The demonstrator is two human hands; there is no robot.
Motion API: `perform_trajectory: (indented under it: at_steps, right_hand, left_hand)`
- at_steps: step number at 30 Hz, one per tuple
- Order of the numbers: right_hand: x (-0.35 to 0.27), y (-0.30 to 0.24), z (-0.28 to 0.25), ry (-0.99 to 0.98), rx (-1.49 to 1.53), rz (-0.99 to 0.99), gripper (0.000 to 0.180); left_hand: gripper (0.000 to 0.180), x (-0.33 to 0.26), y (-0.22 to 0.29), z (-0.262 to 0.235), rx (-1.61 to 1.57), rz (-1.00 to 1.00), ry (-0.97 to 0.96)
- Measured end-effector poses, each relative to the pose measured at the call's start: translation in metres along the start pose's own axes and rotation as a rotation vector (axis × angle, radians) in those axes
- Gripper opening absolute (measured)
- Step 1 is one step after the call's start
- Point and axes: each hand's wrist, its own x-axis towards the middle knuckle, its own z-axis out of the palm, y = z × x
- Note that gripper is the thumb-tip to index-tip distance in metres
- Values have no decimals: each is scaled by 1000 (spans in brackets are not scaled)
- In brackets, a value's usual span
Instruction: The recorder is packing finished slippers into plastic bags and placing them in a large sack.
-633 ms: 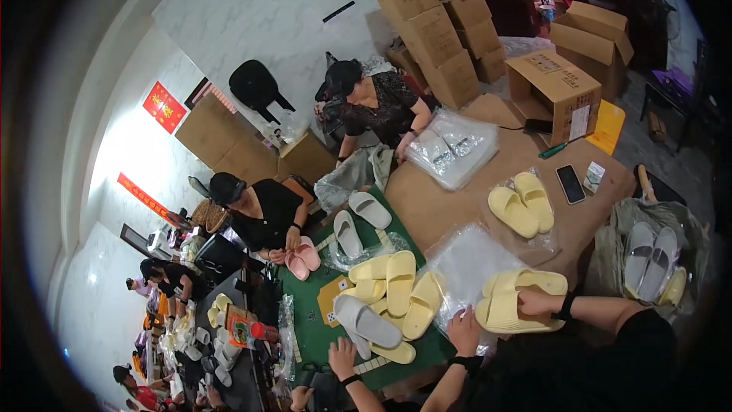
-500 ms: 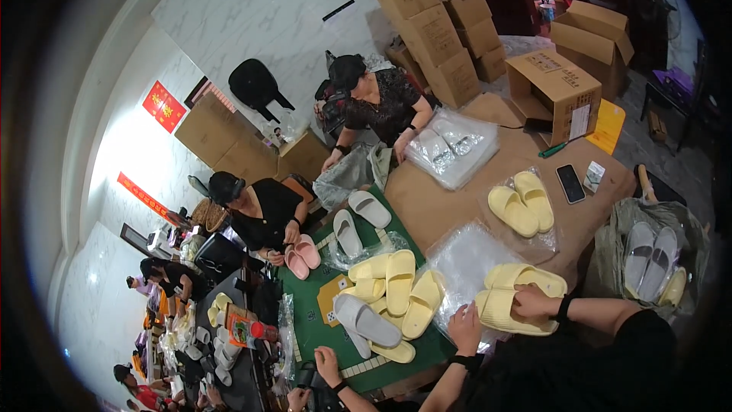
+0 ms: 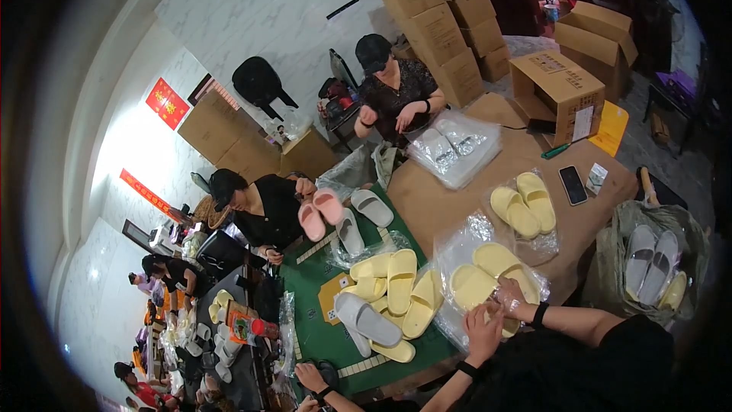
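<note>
Meeting at the near end of a yellow pair (image 3: 473,286), right of centre in the lower frame, the left hand (image 3: 482,332) and right hand (image 3: 516,297) have bent fingers against the slippers and a clear bag (image 3: 474,230). Whether either hand is clenched on the film or merely resting cannot be told. The pair lies soles down, side by side, with film showing around it; how far it sits inside is unclear.

Just left, on a green mat (image 3: 305,278), is a pile of yellow slippers (image 3: 400,282), with a grey slipper (image 3: 366,319) on top at its near left. Above the hands, a bagged pair (image 3: 534,202), also yellow, lies on the brown table (image 3: 427,210), near a phone (image 3: 573,185). At the right edge, a sack (image 3: 606,267) contains 2 grey slippers and part of 1 yellow slipper.

Left of centre, 1 co-worker (image 3: 268,210) holds 2 pink slippers (image 3: 320,214). At upper centre, another co-worker (image 3: 396,99) is beside stacked bags (image 3: 457,160). Stacked cartons (image 3: 435,34) occupy the top.
</note>
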Motion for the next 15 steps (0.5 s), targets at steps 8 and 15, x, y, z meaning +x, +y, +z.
perform_trajectory:
  at_steps: [8, 15]
  right_hand:
    - [21, -29, -21, 113, 173, 68, 27]
    - [41, -41, -13, 56, 38, 149, 26]
  left_hand:
    - [72, -27, -23, 13, -534, -617, 161]
    - [58, -40, -51, 7, -1228, -930, -31]
